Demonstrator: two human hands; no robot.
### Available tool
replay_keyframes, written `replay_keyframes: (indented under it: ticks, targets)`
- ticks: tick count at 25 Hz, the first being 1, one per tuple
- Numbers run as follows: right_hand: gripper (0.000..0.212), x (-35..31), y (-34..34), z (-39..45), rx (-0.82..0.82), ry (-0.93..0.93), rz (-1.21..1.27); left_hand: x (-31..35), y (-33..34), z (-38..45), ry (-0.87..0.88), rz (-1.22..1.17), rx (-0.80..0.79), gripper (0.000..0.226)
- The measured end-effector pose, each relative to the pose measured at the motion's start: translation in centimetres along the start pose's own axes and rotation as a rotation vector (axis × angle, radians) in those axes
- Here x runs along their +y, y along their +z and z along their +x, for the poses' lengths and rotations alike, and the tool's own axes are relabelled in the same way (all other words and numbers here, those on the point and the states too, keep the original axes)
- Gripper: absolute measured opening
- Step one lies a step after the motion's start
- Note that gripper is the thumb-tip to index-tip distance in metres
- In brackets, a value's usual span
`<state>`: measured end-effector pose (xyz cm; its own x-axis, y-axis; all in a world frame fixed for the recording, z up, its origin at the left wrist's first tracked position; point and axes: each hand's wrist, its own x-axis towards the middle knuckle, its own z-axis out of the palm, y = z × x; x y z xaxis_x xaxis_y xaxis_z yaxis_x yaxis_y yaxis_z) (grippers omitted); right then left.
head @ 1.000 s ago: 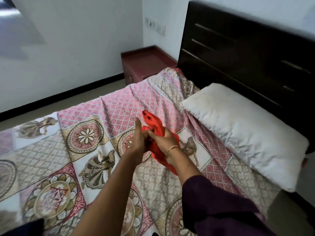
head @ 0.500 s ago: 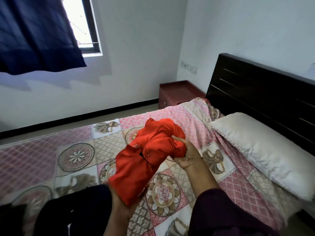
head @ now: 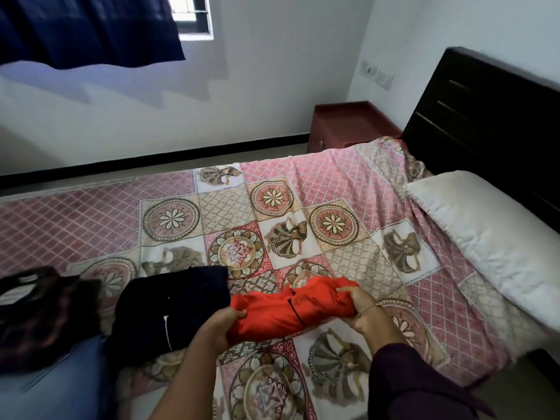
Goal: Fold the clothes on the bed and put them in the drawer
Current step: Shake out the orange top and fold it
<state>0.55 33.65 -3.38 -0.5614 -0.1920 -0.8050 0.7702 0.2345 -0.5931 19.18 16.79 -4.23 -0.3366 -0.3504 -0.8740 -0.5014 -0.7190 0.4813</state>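
The red garment (head: 291, 307) lies bunched on the bed (head: 348, 183) at 6 o'clock, the left hand (head: 218, 328) gripping its left end and the right hand (head: 363, 310) its right end. It looks only part folded. At 8 o'clock dark clothes (head: 169, 307) wait unfolded, judging by their heap. The nightstand (head: 348, 122) at 1 o'clock shows no open drawer; nothing seems stored yet.
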Motion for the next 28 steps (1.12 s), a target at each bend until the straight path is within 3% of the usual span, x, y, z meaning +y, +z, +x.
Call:
replay_keyframes:
  ticks: [2,5,9,13,16,18,20,25,28]
  targets:
    - [0.028,1.6,0.2,0.7,0.011,0.068,-0.103,-1.0,-0.4,0.5,-0.009,0.054,0.076,0.01]
    - [0.03,1.2,2.4,0.8,-0.013,0.089,-0.155,-0.6,-1.3,1.3,0.134,0.082,0.204,0.014]
    - [0.008,-1.5,7.7,-0.1,-0.06,-0.066,-0.116,3.3,-4.9,-0.2,0.431,-0.172,0.26,0.022]
    - [0.01,-1.0,14.5,-0.8,-0.236,-0.162,-0.058,5.4,-11.7,-0.5,0.627,-0.307,0.381,0.025]
    - [0.026,3.6,19.4,1.1,-0.22,-0.183,-0.117,2.7,-17.7,3.3,0.513,-0.066,0.545,0.03]
    - [0.028,8.5,21.9,2.9,-0.085,-0.146,-0.197,-0.5,-20.6,5.7,0.382,0.12,0.615,0.037]
    - [0.043,13.4,23.0,3.7,0.105,-0.15,-0.312,-2.9,-22.0,7.0,0.336,0.195,0.621,0.04]
    - [0.051,17.3,23.1,2.1,0.293,-0.287,-0.54,-2.2,-22.8,5.9,0.472,0.554,0.713,0.034]
    - [0.059,16.6,23.2,-0.4,0.345,-0.4,-0.798,-0.5,-22.9,4.9,0.631,0.806,0.655,0.037]
